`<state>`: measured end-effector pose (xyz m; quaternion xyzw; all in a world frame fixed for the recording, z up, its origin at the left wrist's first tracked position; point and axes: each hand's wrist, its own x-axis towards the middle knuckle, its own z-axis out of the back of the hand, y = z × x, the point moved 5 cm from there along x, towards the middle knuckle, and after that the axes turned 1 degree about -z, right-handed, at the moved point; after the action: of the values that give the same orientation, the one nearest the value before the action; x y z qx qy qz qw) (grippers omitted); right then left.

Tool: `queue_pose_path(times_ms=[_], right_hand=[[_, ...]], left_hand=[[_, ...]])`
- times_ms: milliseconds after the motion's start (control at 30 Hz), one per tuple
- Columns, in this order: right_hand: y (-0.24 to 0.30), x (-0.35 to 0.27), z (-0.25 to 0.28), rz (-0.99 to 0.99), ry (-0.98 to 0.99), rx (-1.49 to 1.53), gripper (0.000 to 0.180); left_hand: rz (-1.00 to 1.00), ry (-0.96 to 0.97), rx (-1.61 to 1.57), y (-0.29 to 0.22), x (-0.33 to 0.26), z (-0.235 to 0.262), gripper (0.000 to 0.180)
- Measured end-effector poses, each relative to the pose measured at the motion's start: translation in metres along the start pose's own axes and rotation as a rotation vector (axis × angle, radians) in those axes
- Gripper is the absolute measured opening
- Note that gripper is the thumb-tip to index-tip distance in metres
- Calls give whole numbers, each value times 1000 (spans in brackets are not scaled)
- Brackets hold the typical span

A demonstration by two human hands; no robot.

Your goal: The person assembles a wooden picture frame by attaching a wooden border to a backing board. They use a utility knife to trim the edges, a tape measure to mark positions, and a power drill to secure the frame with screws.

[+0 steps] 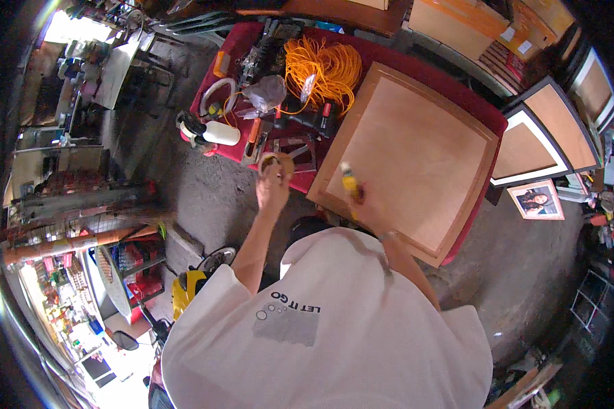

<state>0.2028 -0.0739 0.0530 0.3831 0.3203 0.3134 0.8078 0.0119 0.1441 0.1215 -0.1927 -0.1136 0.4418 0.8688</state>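
Note:
A large frame with a flat brown backing board (pixel 416 160) lies at a slant on the dark red cloth-covered table (pixel 488 116). My right hand (pixel 367 208) is above the near left part of the board, closed around a yellow tool (pixel 350 183) with a pale tip; motion blur hides its exact kind. At the table's front edge, left of the frame, my left hand (pixel 273 191) grips a roll of tan tape (pixel 286 163). Just beyond that hand are an orange-handled tool (pixel 254 131) and a dark triangular metal piece (pixel 299 151).
A coil of orange cord (pixel 324 65), a clear plastic bag (pixel 266 92) and a white spray bottle (pixel 222 133) crowd the table's left side. Several frames (pixel 532 150) and a framed portrait (pixel 535 200) stand at the right. Cardboard boxes (pixel 457 27) are behind the table.

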Motion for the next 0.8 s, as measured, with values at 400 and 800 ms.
queue_pose_path(times_ms=[400, 800], right_hand=[[122, 107, -88, 191, -158, 102, 44], [-177, -224, 150, -989, -882, -211, 36]], left_hand=[[-333, -171, -21, 49, 116, 2, 31], [-38, 518, -442, 37, -36, -69, 30]])
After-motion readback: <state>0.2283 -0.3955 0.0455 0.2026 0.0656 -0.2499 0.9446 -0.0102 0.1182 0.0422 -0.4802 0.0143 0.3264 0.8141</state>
